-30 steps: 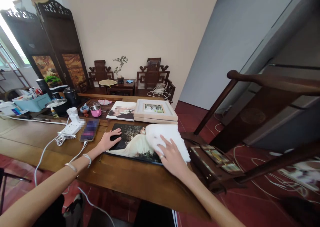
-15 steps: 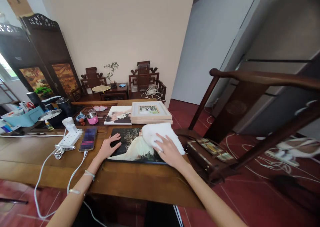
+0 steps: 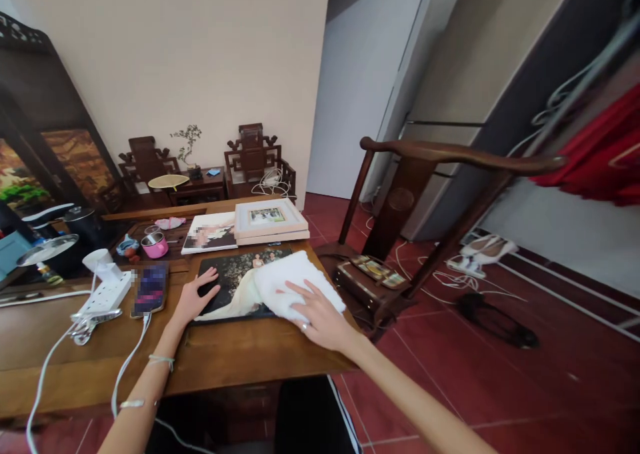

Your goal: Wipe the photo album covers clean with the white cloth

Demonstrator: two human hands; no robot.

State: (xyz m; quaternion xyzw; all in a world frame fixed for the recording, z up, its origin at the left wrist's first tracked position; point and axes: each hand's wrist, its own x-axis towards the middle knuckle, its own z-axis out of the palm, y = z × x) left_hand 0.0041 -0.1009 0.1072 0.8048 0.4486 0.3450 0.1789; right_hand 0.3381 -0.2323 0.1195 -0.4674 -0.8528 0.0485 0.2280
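A dark photo print (image 3: 227, 271) with a figure in a white dress lies flat on the wooden table (image 3: 235, 357). My left hand (image 3: 193, 297) rests open on its left edge, fingers spread. My right hand (image 3: 320, 317) lies flat with fingers stretched on a folded white cloth (image 3: 290, 284), which covers the print's right part.
Behind the print sit a light framed photo (image 3: 270, 217) and an unframed print (image 3: 210, 232). To the left are a phone (image 3: 149, 289), a white power strip (image 3: 103, 294) with cables and a pink cup (image 3: 154, 244). A dark wooden chair (image 3: 400, 241) stands right of the table.
The camera has swung right, bringing red clothing and shoes into view. My right hand and the cloth have slid toward me over the print. My left hand stays on the print's left edge.
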